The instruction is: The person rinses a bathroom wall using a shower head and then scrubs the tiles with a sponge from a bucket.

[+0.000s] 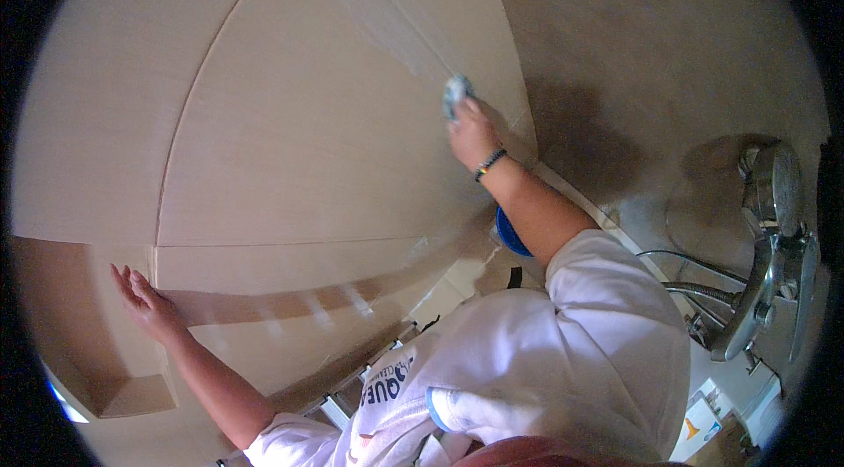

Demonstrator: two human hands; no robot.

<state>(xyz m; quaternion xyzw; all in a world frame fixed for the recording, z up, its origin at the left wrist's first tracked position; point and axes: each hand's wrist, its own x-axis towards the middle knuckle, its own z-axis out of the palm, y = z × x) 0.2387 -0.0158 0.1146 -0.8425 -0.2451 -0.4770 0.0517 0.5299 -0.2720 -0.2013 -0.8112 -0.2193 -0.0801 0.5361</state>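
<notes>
My right hand (473,134), with a dark beaded bracelet on its wrist, is closed around a small green-and-white scrub sponge (456,95). The sponge is against the beige tiled wall (290,150), close to a grout line near the corner. Motion blurs its outline. Whitish, soapy-looking streaks (396,40) run up the wall beyond it. Off to the left, my left hand (151,307) holds nothing. Its fingers are stretched out beside the edge of a wall recess; whether the palm touches the tile I cannot tell.
At the right, a chrome shower mixer (769,247) with a hand shower and hose juts from the adjoining wall. Part of a blue bucket (512,234) shows below my right forearm. A metal ladder-like frame (336,410) stands by my body. The recess (79,335) lies at far left.
</notes>
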